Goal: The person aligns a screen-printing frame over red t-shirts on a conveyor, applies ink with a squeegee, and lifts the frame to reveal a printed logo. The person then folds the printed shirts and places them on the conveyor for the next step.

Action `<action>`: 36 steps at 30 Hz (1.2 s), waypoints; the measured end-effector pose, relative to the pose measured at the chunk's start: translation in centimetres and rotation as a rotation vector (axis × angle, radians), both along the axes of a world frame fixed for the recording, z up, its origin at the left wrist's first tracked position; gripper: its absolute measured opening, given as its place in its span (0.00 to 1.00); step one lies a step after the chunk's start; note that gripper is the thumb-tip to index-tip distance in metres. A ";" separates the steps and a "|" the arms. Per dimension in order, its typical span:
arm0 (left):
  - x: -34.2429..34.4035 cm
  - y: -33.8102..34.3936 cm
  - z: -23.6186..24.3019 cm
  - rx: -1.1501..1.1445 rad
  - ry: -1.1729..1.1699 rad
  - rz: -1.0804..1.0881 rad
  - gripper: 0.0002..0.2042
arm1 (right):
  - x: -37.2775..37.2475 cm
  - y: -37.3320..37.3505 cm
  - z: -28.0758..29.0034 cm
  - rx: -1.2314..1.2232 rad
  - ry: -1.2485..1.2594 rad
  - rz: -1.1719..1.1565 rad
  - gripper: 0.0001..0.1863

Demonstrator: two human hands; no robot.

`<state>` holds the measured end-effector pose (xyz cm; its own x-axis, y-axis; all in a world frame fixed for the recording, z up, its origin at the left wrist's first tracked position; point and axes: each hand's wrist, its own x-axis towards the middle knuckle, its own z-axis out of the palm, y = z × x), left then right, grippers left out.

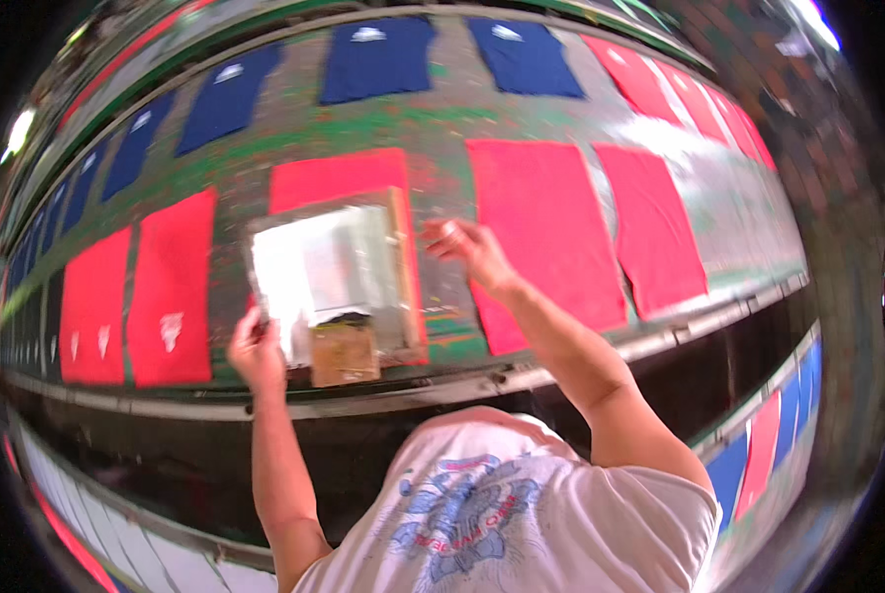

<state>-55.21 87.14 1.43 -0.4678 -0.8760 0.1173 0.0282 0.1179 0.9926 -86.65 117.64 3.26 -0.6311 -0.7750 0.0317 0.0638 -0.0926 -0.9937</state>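
Observation:
A screen-printing frame [400,267] with pale mesh and a wooden side lies tilted over a red fabric piece [339,178] on the long table. My left hand [257,351] is closed on the frame's near left edge. Inside the frame's near end rests a squeegee with a wooden handle [344,356], its dark edge against the mesh. My right hand [467,249] is just right of the frame, apart from it, fingers loosely bent and spread; nothing shows in them, though motion blurs them a little.
Red fabric pieces [546,237] lie to the right, and printed red ones [173,296] to the left. Navy pieces [378,61] with white prints line the far side. A metal rail [442,388] runs along the table's near edge. Another table with blue and red pieces [759,455] stands behind at right.

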 end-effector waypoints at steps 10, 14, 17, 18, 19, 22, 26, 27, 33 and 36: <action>-6.3 6.2 -1.4 0.092 0.151 -0.072 0.22 | 13.9 9.3 2.7 0.002 0.073 -0.265 0.33; -7.1 11.3 -0.4 0.052 -0.007 -0.142 0.22 | 15.3 13.2 3.9 0.062 -0.118 -0.397 0.30; -6.5 15.1 -0.7 0.021 -0.106 -0.147 0.21 | 17.0 16.4 4.2 0.184 -0.195 -0.422 0.28; -6.5 16.3 -1.1 0.007 -0.146 -0.143 0.21 | 17.2 17.3 4.0 0.243 -0.186 -0.433 0.28; -6.3 17.4 -1.6 -0.058 -0.119 -0.147 0.20 | 17.4 18.0 3.5 0.327 -0.063 -0.472 0.25; -6.5 21.6 -3.4 -0.006 -0.104 -0.162 0.18 | 16.5 21.3 1.8 0.432 0.130 -0.526 0.23; -7.1 24.7 -4.7 0.001 -0.132 -0.185 0.20 | 14.8 25.3 0.3 0.480 0.174 -0.404 0.22; -7.0 25.2 -4.9 0.012 -0.129 -0.187 0.21 | 14.6 25.9 -0.1 0.490 0.166 -0.365 0.22; -7.0 25.7 -4.9 0.098 -0.098 -0.208 0.21 | 13.3 27.2 -0.4 0.494 0.205 -0.246 0.26; -7.2 25.7 -5.0 0.057 -0.107 -0.206 0.22 | 12.7 27.6 0.4 0.513 0.080 -0.204 0.20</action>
<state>-62.36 112.88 -3.62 -0.6448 -0.7643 0.0105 -0.0599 0.0643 0.9961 -73.97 145.20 3.63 -0.7812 -0.5661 -0.2631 0.0177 0.4013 -0.9158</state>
